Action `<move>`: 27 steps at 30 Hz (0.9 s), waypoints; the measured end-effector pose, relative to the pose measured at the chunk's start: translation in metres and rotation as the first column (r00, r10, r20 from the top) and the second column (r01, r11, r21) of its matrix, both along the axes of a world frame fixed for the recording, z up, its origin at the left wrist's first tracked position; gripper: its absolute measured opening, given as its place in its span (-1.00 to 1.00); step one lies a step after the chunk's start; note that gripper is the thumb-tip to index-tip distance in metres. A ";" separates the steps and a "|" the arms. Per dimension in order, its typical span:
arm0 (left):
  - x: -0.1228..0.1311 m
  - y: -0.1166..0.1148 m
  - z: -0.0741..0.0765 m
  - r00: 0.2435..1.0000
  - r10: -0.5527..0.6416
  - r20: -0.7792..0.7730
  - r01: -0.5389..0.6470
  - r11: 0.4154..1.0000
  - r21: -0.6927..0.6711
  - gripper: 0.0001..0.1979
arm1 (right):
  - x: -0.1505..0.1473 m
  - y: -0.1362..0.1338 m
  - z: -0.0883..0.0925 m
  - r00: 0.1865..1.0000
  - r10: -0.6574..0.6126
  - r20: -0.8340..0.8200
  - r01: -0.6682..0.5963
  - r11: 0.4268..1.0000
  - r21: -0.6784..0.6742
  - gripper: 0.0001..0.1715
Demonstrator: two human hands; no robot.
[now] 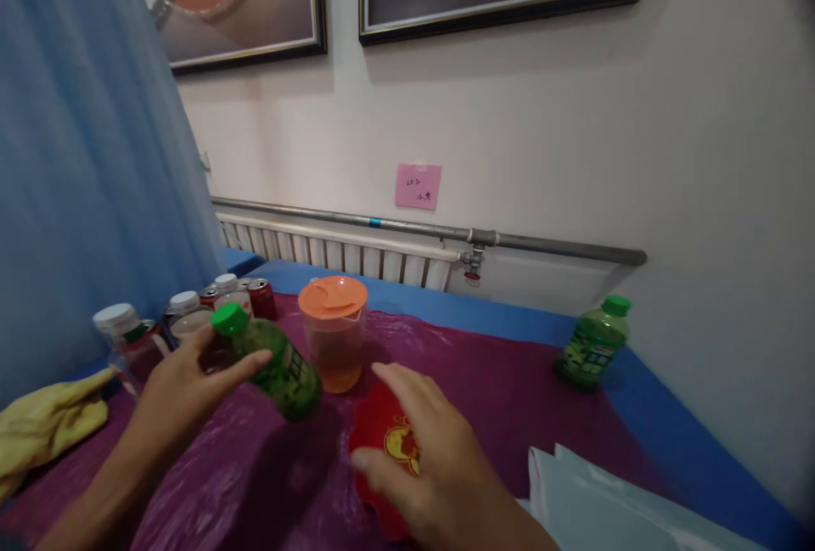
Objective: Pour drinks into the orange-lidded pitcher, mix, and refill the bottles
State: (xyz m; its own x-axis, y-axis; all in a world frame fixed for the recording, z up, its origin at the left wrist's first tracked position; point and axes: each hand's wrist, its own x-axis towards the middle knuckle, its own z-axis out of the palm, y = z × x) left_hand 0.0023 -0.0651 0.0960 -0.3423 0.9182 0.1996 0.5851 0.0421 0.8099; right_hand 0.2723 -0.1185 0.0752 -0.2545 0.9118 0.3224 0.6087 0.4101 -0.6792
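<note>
My left hand [191,373] is closed around the upper part of a green bottle [286,373] with a green cap. The bottle is tilted, its base pointing down to the right, above the purple plastic sheet [280,483]. My right hand [433,449] hangs open with thumb and fingers apart, holding nothing. Beneath it lies a red scalloped dish [369,424] with a yellow design, partly hidden by the hand. Just behind the tilted bottle stands a clear pitcher [334,347] with an orange lid and amber liquid inside.
Left of the pitcher stand several clear bottles with white caps [184,313] and red cans [261,296]. A yellow glove [57,415] lies at far left. Another green bottle [595,343] stands upright at the right. Folded pale-blue sheeting [611,500] lies front right. A radiator [356,258] runs along the wall.
</note>
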 end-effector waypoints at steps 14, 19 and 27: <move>0.025 -0.043 -0.013 0.933 -0.323 0.156 0.286 0.933 0.220 -0.46 | 0.003 0.004 0.001 0.982 0.125 0.144 -0.131 0.991 0.034 -0.22; 0.019 -0.038 -0.021 0.965 -0.198 0.171 0.192 0.980 0.048 -0.37 | 0.011 0.008 0.004 0.952 0.108 0.287 -0.124 0.992 0.038 -0.27; 0.030 -0.032 -0.105 0.836 -0.544 0.070 0.516 0.737 -0.436 -0.52 | 0.033 0.017 0.012 0.931 -0.083 0.356 0.073 0.996 0.043 -0.19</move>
